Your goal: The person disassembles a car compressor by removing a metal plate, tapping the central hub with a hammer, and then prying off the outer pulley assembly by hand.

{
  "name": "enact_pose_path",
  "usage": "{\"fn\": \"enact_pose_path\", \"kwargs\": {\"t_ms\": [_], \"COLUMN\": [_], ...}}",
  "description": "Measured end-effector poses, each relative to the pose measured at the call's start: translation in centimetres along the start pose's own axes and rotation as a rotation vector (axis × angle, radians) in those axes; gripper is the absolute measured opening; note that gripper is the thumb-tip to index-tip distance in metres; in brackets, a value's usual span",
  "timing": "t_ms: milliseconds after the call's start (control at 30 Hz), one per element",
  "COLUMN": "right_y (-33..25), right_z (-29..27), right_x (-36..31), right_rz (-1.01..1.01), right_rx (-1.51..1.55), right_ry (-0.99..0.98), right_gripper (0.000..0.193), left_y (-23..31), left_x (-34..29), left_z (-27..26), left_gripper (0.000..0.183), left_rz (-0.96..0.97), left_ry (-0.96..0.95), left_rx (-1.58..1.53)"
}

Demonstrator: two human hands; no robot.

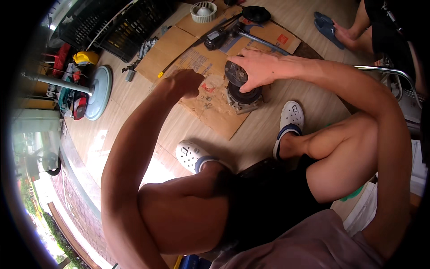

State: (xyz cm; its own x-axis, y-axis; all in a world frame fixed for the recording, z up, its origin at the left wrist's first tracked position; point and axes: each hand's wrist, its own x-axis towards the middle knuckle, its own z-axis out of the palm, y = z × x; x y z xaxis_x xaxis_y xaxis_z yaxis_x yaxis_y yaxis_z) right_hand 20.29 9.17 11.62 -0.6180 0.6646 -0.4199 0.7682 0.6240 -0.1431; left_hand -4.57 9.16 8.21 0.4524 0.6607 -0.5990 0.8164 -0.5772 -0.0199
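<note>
Crowding the motor [242,92]: cardboard [215,107], screws [207,99], clogs [291,115].

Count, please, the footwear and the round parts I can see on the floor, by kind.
White perforated clogs on the person's feet: 2
Blue slippers beside another person's foot: 2
Dark round motor assembly under the right hand: 1
White ribbed blower wheel: 1
Pale blue round fan base: 1
Total: 7

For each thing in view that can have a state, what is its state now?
Right hand: palm down, gripping the round motor part.
Round motor part: upright on the cardboard sheet.
Left hand: closed in a fist; contents cannot be told.
White fan wheel: lying apart, untouched.
Small screws: loose on the cardboard.
</note>
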Motion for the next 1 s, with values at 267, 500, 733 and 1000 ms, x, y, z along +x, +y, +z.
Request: {"fn": "enact_pose_path", "kwargs": {"t_ms": [267,500,733,1000], "right_y": [4.6,8.2,9.7,10.9], "right_z": [-0.9,-3.4,-1.1,6.0], "right_x": [3.3,2.7,3.0,11.4], "right_rz": [0.131,0.208,0.241,0.189], "right_rx": [0.048,-0.202,-0.13,0.08], "right_ry": [0.157,0.099,-0.007,0.037], "right_gripper": [0.108,0.105,0.104,0.1], "left_y": [0.4,-1.1,-3.0,-2.7], "left_x": [-0.2,0.5,1.4,-2.3], "left_z": [1.2,3.0,3.3,0.4], "left_gripper": [0.053,0.03,0.028,0.044], "left_rz": [0.005,-0.029,-0.071,-0.171], "left_ry": [-0.011,-0.037,-0.062,-0.017], "left_rx": [-0.1,-0.186,-0.169,-0.357]}}
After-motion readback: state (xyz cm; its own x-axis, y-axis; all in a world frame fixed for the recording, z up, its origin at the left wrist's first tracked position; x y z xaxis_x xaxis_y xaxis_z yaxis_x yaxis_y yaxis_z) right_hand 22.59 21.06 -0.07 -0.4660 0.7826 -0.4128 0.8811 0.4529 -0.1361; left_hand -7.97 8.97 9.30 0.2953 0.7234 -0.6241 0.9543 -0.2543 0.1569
